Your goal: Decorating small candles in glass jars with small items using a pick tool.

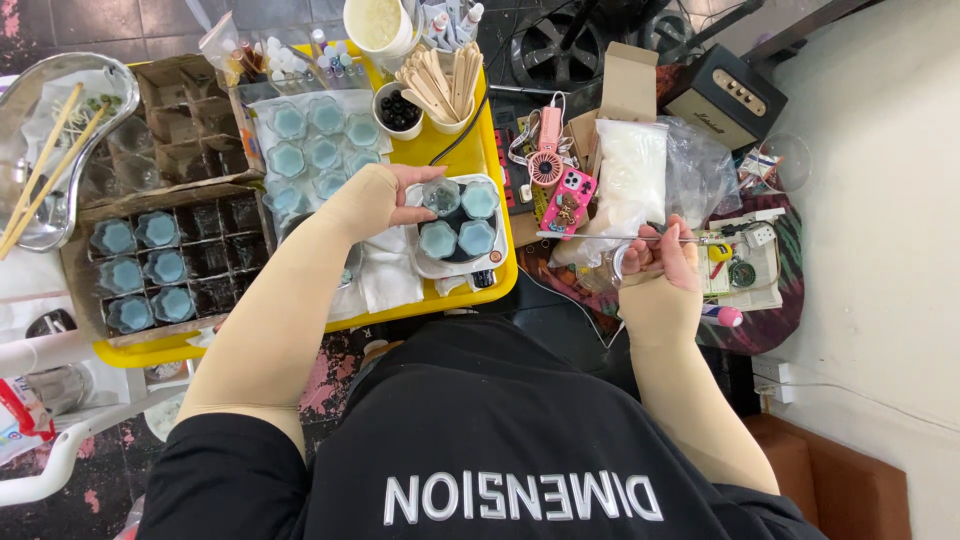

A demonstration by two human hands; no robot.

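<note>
My left hand [405,195], in a beige sleeve, grips a small clear glass cup [441,195] standing on a white hot plate [455,265]. Three more cups filled with pale blue wax [478,200] share the plate. Off to the right, my right hand [662,255] holds long metal tweezers [600,236], tips pointing left toward the hot plate. A clear bag of white wax flakes [630,175] lies just above that hand.
A yellow tray [490,150] carries the hot plate, a sheet with several blue-filled cups [310,150], a bowl of wooden sticks [440,85] and a bowl of dark beads [398,110]. A cardboard divider box [175,265] holds more filled cups. A pink fan [547,150] and phone [568,203] lie at right.
</note>
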